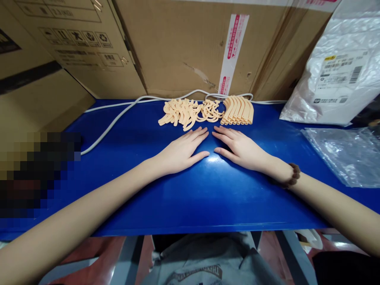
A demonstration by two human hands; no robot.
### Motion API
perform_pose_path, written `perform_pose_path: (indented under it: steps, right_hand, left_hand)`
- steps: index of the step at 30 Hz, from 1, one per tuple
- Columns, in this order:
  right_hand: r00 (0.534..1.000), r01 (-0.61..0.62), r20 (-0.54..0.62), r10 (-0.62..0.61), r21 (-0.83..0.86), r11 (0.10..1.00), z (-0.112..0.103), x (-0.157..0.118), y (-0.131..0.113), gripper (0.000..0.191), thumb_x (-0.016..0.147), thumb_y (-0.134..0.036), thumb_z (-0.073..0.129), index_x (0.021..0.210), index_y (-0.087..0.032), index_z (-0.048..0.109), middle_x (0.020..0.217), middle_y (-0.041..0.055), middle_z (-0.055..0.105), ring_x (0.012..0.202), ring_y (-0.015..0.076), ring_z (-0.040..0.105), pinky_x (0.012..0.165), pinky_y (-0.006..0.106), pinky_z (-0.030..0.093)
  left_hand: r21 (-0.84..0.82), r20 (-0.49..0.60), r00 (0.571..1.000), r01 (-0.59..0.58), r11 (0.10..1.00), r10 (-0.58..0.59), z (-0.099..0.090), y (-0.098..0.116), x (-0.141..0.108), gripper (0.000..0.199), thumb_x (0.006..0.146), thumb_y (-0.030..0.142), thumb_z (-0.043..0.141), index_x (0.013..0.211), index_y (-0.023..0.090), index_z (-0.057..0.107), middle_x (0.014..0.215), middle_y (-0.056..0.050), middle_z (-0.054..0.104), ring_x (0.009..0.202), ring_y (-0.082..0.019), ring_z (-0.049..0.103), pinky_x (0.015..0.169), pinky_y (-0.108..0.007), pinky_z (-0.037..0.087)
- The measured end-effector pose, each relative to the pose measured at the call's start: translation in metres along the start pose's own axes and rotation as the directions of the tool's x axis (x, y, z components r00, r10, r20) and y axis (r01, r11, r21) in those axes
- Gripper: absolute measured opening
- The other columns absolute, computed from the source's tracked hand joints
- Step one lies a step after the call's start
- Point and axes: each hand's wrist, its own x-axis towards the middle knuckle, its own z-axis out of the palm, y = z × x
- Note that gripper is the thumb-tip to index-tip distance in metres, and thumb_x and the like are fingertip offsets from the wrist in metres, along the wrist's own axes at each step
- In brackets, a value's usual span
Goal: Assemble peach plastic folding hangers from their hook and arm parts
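My left hand [185, 152] lies flat on the blue table [190, 202], fingers stretched out and pointing right, holding nothing. Facing it, my right hand [237, 148] rests palm down with its thumb apart from the fingers, also holding nothing; a brown fuzzy band [294, 175] circles that wrist. Just beyond my left fingertips is a loose heap of cream-coloured curved pieces [178, 113]. Thinner curved pieces [210, 111] lie tangled in the middle. Behind my right hand, several wider curved cream pieces [238, 111] sit side by side in a neat row.
Cardboard boxes [184, 47] wall off the back and left. A white cable [115, 118] runs along the rear edge. On the right stand a white shipping bag [326, 79] and a clear plastic bag [347, 158]. A blurred patch covers the left edge.
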Motion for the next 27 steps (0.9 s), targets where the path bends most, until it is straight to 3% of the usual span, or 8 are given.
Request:
perform_pose_path:
  steps: [8,27]
  right_hand:
    - [0.999,-0.039,-0.008,0.041,0.117,0.992,0.0039,-0.0061,-0.0005,0.062,0.1,-0.049,0.039,0.147,-0.01,0.043,0.155,0.0182,0.038,0.144,0.0292,0.034,0.117,0.053,0.031]
    - [0.999,-0.04,-0.003,0.04,0.07,0.997,0.0007,-0.0059,-0.0023,0.06,0.1,-0.049,0.038,0.146,-0.01,0.045,0.153,0.0182,0.04,0.143,0.0298,0.037,0.115,0.054,0.034]
  left_hand:
    - [-0.009,-0.01,1.0,0.003,1.0,-0.003,0.003,0.0002,-0.0014,0.071,0.101,0.059,0.026,0.152,0.01,0.031,0.161,-0.01,0.026,0.15,-0.021,0.022,0.124,-0.04,0.019]
    - [0.013,-0.012,1.0,0.0,1.0,0.0,0.0012,0.0021,-0.0019,0.068,0.101,0.056,0.03,0.152,0.011,0.033,0.16,-0.01,0.029,0.149,-0.022,0.024,0.124,-0.041,0.021]
